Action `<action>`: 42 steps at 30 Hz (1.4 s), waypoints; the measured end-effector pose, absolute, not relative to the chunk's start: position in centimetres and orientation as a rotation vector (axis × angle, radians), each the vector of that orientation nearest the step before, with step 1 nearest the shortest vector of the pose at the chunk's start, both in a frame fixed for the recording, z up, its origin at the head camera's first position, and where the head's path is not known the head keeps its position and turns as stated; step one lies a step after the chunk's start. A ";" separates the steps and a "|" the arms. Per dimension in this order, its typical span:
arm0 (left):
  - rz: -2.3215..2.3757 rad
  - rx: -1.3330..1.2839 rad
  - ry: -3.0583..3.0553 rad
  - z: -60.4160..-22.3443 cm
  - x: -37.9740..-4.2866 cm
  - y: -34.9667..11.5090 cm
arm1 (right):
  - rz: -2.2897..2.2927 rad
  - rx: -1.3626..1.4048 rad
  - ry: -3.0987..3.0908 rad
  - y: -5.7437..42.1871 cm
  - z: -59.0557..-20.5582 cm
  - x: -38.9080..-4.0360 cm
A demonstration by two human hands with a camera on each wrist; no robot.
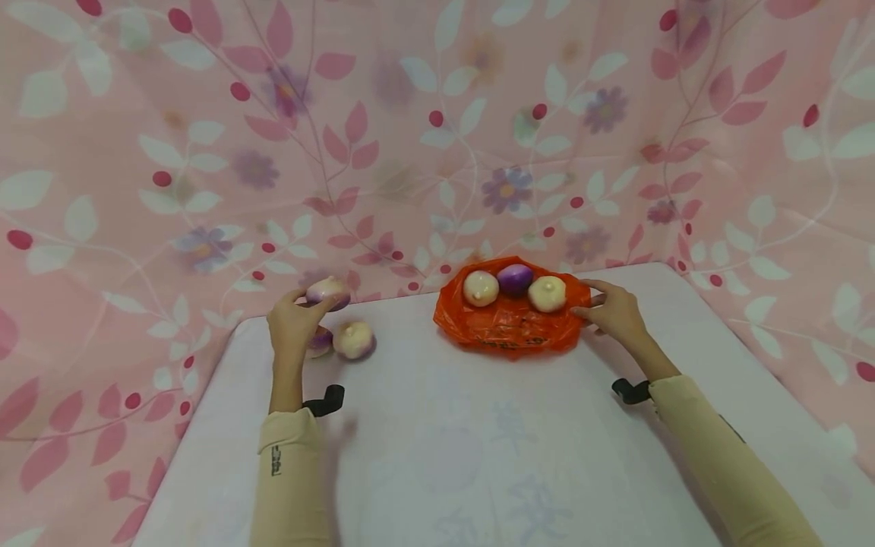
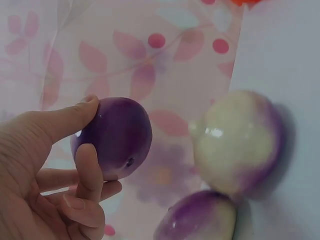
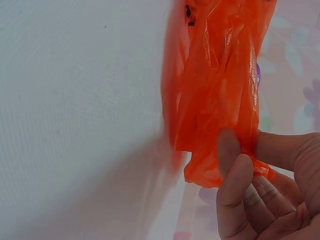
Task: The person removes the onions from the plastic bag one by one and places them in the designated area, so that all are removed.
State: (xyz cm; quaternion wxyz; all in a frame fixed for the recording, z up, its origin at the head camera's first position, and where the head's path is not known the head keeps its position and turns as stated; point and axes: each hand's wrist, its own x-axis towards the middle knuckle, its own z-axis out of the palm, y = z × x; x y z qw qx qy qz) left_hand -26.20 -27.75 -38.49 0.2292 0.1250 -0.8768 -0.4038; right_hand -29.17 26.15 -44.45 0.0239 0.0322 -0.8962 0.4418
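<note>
My left hand (image 1: 290,323) holds a purple-and-white turnip (image 1: 329,292) between thumb and fingers, raised over the back left of the table. In the left wrist view this turnip (image 2: 122,135) shows its deep purple side. Just below it, two more turnips sit side by side: a mostly cream one (image 1: 355,339) and a purple-and-cream one (image 1: 320,342), partly behind the hand. An orange plastic bag (image 1: 506,328) lies spread at the back, with three turnips in its mouth, the middle one (image 1: 515,279) purple side up. My right hand (image 1: 618,310) pinches the bag's right edge, crumpling the film (image 3: 215,165).
A white cloth with faint printing covers the table (image 1: 437,441). Behind it and at both sides hangs a pink floral curtain (image 1: 410,137), close to the table's back edge. Dark wrist-worn mounts (image 1: 326,401) stick out inward from both forearms.
</note>
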 end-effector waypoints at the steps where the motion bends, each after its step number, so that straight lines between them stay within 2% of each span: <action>1: -1.103 0.369 -2.413 -38.5 -26.1 -28.2 | 1.368 0.096 -2.776 26.2 -44.5 -29.2; 18: -1.227 0.680 -2.408 -39.4 -23.8 -34.9 | 1.368 0.087 -2.757 26.3 -44.9 -29.2; 26: -1.112 0.870 -2.324 -41.5 -22.7 -35.7 | 1.357 0.088 -2.768 26.3 -44.8 -29.1; 34: -0.999 0.943 -2.426 -43.0 -21.8 -35.6 | 1.366 0.082 -2.776 26.3 -45.1 -29.0; 42: -1.000 0.945 -2.551 -42.8 -21.4 -35.7 | 1.359 0.084 -2.764 26.4 -45.0 -28.9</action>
